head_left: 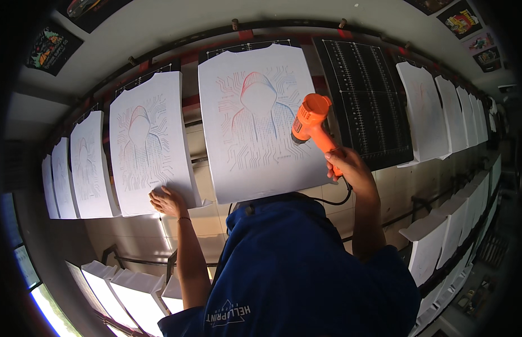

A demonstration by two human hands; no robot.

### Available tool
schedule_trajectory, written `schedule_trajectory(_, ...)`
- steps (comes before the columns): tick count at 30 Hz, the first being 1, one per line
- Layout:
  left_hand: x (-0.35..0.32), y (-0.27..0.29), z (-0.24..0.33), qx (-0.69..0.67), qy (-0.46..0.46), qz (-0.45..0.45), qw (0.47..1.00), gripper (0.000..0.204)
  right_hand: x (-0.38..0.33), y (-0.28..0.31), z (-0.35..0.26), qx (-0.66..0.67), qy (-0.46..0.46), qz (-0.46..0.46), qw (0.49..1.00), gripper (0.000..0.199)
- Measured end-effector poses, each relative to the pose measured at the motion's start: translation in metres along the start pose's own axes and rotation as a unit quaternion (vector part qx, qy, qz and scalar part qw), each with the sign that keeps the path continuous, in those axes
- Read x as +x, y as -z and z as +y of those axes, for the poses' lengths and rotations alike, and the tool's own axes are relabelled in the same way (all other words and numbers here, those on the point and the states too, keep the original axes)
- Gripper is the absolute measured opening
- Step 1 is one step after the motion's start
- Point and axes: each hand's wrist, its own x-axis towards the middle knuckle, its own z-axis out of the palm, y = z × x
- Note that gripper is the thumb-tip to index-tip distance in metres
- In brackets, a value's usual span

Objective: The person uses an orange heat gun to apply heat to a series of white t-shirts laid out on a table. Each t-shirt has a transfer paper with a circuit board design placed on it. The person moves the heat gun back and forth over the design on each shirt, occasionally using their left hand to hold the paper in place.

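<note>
An orange heat gun [312,121] is gripped by its handle in my right hand [351,168]. Its dark nozzle points down and left over the white T-shirt [255,177] in front of me, which lies flat on a black board. A hooded figure in red and blue lines is printed on that shirt. My left hand [168,201] rests with fingers spread on the lower edge of the neighbouring white T-shirt [176,129], which bears a similar print. From the gun's handle a black cord [334,201] hangs and runs behind my blue shirt.
A bare black board [369,101] with white grid marks stands to the right. More white shirts on boards [424,112] continue right, and others [92,163] left. Behind me run further rows of boards with shirts [427,253]. A dark rail [188,36] runs along the far side.
</note>
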Motion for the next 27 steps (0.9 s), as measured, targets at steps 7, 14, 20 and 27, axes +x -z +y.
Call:
schedule_trajectory(7, 0.003, 0.005, 0.003, 0.0, -0.019, 0.019, 1.0, 0.05, -0.012, -0.001, 0.011, -0.019, 0.01, 0.012, 1.0, 0.026)
schedule_trajectory(14, 0.001, 0.006, 0.007, 0.005, -0.019, 0.031, 0.999, 0.048, -0.024, 0.006, 0.026, -0.018, 0.008, 0.007, 1.0, 0.028)
schedule_trajectory(20, 0.002, 0.008, 0.005, 0.006, -0.034, 0.033, 0.999, 0.047, -0.049, 0.013, 0.023, -0.011, -0.025, 0.0, 1.0, 0.028)
schedule_trajectory(27, 0.002, 0.01, 0.007, 0.011, -0.014, 0.011, 1.0, 0.048, -0.053, 0.007, 0.032, -0.005, -0.003, -0.007, 1.0, 0.029)
